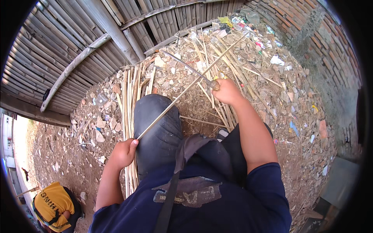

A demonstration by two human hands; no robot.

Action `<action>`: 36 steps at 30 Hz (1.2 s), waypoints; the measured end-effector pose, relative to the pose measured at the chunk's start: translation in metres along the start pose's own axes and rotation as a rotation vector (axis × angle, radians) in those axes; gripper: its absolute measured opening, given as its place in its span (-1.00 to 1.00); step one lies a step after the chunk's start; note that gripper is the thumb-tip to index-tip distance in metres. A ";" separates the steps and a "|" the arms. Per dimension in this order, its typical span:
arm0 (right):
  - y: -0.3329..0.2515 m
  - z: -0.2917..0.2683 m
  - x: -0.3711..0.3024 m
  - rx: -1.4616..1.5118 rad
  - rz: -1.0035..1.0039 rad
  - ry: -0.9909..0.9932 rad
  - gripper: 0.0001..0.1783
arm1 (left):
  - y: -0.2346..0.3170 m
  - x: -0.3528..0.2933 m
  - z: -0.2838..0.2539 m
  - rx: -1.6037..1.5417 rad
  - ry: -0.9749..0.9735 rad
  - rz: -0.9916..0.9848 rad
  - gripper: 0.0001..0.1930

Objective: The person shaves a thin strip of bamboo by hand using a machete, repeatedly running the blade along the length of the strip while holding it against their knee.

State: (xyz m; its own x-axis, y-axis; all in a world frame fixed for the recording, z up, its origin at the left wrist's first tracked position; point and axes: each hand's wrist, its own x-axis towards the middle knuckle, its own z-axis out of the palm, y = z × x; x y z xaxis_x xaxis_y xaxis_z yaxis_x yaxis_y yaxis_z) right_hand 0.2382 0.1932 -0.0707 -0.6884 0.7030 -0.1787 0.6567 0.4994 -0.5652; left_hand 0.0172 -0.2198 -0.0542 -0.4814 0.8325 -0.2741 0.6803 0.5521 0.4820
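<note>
My left hand (123,153) is closed round the near end of a long, thin bamboo stick (165,110), beside my left knee. The stick slants up and to the right, passing over that knee to the littered ground beyond. In my right hand (227,92) is a knife (184,65), gripped by a handle with a rounded end showing at the fist. Its long, narrow blade points up and to the left and crosses the stick close to the fist. Whether the edge touches the stick I cannot tell.
A bundle of pale sticks (129,97) lies along my left leg, and more loose sticks (233,70) spread ahead. A slatted bamboo fence (74,42) stands at left, a brick wall (311,35) at right. Stones and litter cover the ground. A person in yellow (56,206) is at lower left.
</note>
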 end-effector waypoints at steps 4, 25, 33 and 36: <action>-0.036 0.004 -0.024 -0.249 -0.228 -0.101 -0.64 | 0.007 -0.008 0.012 0.086 0.048 -0.021 -0.50; -0.011 0.009 -0.018 -0.101 -0.248 -0.016 -0.70 | -0.008 -0.001 0.012 -0.103 -0.035 0.058 -0.48; -0.008 0.002 -0.010 0.071 -0.103 0.006 -0.67 | -0.007 -0.002 0.015 -0.106 0.030 0.048 -0.47; -0.028 0.008 -0.021 -0.161 -0.264 -0.090 -0.69 | -0.012 -0.004 0.017 -0.090 -0.006 0.058 -0.47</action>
State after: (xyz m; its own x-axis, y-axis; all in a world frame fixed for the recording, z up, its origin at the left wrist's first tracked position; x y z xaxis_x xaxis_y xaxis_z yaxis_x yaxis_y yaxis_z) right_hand 0.2316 0.1599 -0.0575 -0.8610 0.4949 -0.1175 0.4875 0.7370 -0.4682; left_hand 0.0204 -0.2287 -0.0727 -0.4389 0.8635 -0.2486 0.6546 0.4968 0.5699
